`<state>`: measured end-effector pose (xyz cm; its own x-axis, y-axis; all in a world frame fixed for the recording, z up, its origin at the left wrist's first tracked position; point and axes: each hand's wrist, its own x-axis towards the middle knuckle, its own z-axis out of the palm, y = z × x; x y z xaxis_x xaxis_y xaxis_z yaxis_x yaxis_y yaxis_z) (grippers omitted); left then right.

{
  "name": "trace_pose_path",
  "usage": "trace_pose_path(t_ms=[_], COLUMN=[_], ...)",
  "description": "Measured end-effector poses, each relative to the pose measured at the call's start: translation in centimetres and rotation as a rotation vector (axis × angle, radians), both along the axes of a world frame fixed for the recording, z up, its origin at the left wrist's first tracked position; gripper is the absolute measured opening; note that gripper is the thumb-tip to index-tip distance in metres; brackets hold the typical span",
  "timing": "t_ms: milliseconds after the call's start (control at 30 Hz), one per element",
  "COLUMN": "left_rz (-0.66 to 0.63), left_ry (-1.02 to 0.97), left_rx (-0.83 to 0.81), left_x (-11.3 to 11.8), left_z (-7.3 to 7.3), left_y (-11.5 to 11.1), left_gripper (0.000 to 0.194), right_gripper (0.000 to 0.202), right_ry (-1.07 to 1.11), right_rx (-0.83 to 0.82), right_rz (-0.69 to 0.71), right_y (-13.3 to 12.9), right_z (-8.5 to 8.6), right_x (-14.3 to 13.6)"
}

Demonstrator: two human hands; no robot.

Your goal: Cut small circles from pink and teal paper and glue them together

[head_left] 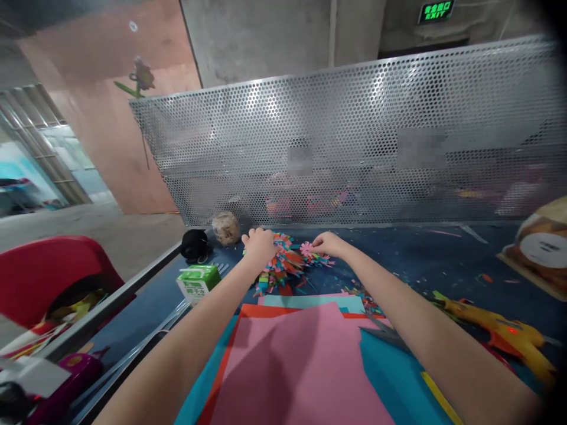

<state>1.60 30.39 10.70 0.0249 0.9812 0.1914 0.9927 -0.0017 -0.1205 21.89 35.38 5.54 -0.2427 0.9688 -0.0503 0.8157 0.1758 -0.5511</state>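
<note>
**Both hands at the paper-fringe pile**

Head view: I see my left hand (259,243) stretched far forward, fingers curled down onto the heap of multicoloured fringed paper strips (283,265) at the far middle of the dark blue tabletop (443,254). My right hand (326,243) pinches a small pink fringed paper flower (310,252) just right of that heap. Nearer me lie a pink paper sheet (301,366) over orange and teal sheets. To the left stand a green-and-white drink carton (198,283), a black round object (194,244) and a beige ball (225,228). A yellow glue gun (500,330) lies on the right, before the perforated metal screen (354,147).
</note>
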Motion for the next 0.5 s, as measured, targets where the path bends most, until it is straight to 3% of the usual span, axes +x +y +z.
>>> trace_pose_path(t_ms=[233,500], left_rz=[-0.003,-0.031], left_ry=[-0.100,-0.268], left_rx=[-0.067,-0.132], left_x=[-0.2,-3.1], left_z=[-0.1,2.4], left_y=[0.6,2.3], left_gripper=[0.035,0.035], right_gripper=[0.027,0.029], right_ry=[-0.116,-0.182], right_rx=[0.103,0.269], right_rz=[-0.078,-0.047], right_y=[0.2,-0.1], right_z=[-1.2,-1.2], right_x=[-0.2,-0.8])
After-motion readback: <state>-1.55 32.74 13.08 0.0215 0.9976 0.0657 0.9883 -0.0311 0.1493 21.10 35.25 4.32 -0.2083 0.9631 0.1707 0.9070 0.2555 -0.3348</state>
